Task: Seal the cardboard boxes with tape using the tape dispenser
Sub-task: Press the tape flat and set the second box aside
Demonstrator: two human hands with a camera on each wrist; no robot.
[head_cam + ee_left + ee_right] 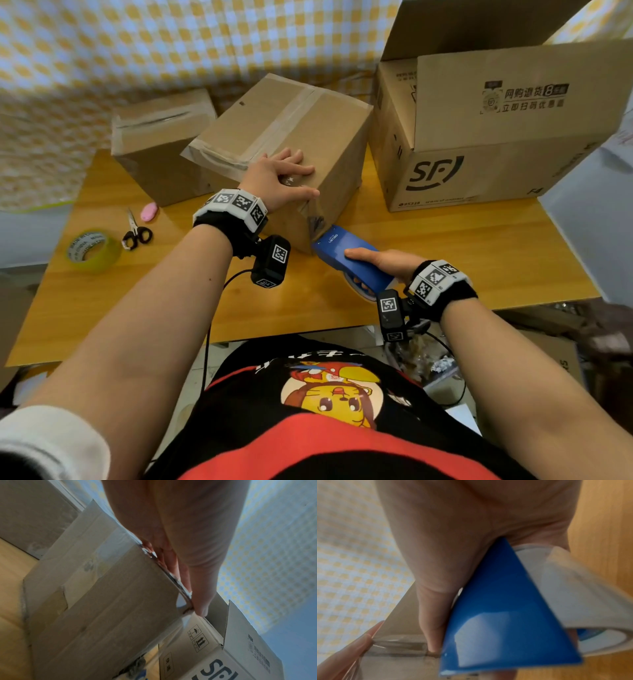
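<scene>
Hard to make out where the tape leaves the blue tape dispenser (352,262): nose hidden against the lower near face of the middle cardboard box (301,137), fingers of the right hand (383,262) tucked underneath, only the thumb laid along the top – clearly wrapped around it, though. Left hand (279,180) flat on the box's near top edge, fingers straight and spread, pressing a shiny strip of tape over the corner.

From the right wrist view only: the clear roll (573,595) seated in the dispenser, and left fingertips (359,642) on glossy tape at the box edge (blurred). From the left wrist view only: handling symbols on the side of the open SF box (223,655), cut off by the frame.

On the wooden table (445,246) – a smaller taped box (161,137) at the back left, a yellow-green tape roll (94,250), scissors (137,229), a small pink object (149,210); tall SF box close on the right
</scene>
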